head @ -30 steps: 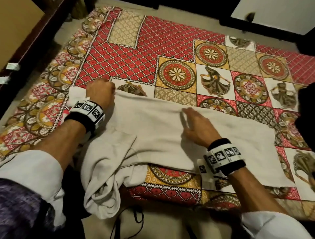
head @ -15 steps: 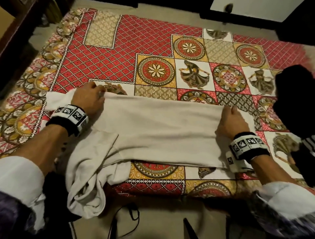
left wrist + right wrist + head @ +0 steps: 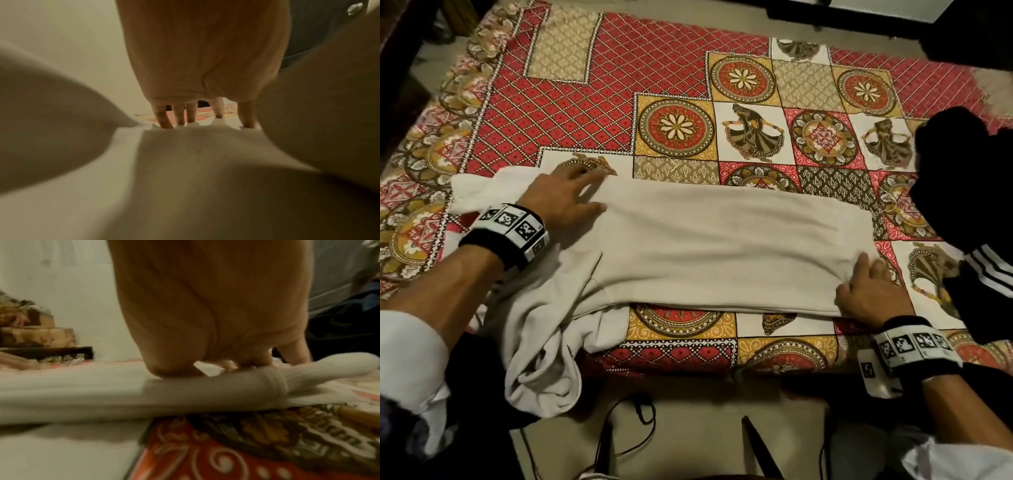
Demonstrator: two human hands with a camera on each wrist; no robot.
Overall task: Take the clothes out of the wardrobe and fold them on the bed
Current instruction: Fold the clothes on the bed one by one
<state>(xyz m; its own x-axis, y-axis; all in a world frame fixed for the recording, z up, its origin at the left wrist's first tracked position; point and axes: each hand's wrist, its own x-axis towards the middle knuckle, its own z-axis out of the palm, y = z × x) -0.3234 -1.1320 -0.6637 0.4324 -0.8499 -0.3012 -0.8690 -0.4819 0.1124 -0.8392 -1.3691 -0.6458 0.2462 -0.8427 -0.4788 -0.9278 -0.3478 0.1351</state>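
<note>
A cream garment [image 3: 722, 246] lies across the near part of the bed, folded into a long band. My left hand [image 3: 566, 202] rests flat on its left end; in the left wrist view its straight fingers [image 3: 164, 120] press the cloth [image 3: 195, 178]. My right hand [image 3: 869, 291] is at the band's near right corner. In the right wrist view the thumb and curled fingers [image 3: 246, 365] pinch the bunched cloth [image 3: 82, 391] there. A loose sleeve [image 3: 541, 370] hangs over the bed's near edge at the left.
The bed wears a red and gold patterned cover [image 3: 654, 68]. A heap of black clothes [image 3: 969, 192] lies at the right edge, with a white-striped black piece [image 3: 989, 274] close to my right hand. Dark cables [image 3: 633, 428] trail on the floor below.
My right hand slid from the garment's middle to its right end, then down to the near right corner. My left hand's fingers spread out flat and shifted a little right.
</note>
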